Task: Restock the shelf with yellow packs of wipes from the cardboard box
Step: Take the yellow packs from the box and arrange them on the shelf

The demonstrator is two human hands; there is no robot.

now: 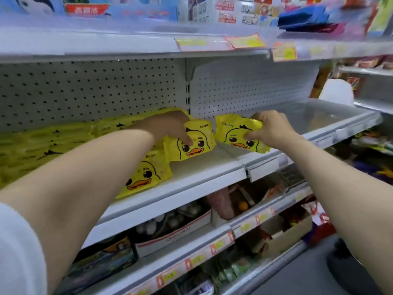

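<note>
Both hands are up at the shelf (202, 166), each gripping one yellow duck-faced pack of wipes. The left hand (170, 126) curls over the top of the left-hand pack (197, 145), thumb pressed on the printed face. That pack stands tilted, its lower edge on or just above the shelf, overlapping the front pack (146, 175), which lies flat near the shelf lip. The right hand (271, 129) pinches the right-hand pack (234, 133) by its upper right edge, crumpling the film a little; this pack seems to hang just over the seam where two shelf sections meet. To the left, a row of yellow packs (53, 141) already runs along the pegboard back (95, 88). The cardboard box is out of view.

From where I stand, the step is setting these two down beside the stocked row. It would go best to seat the left-hand pack first, pushed back and squared against its neighbours, duck facing out. The right-hand one can then follow into the bare space next to it. These soft pouches will likely sag or slide, so each wants its base down flat before the grip loosens. The front pack sits close to the lip and could get nudged off by the left forearm.
</note>
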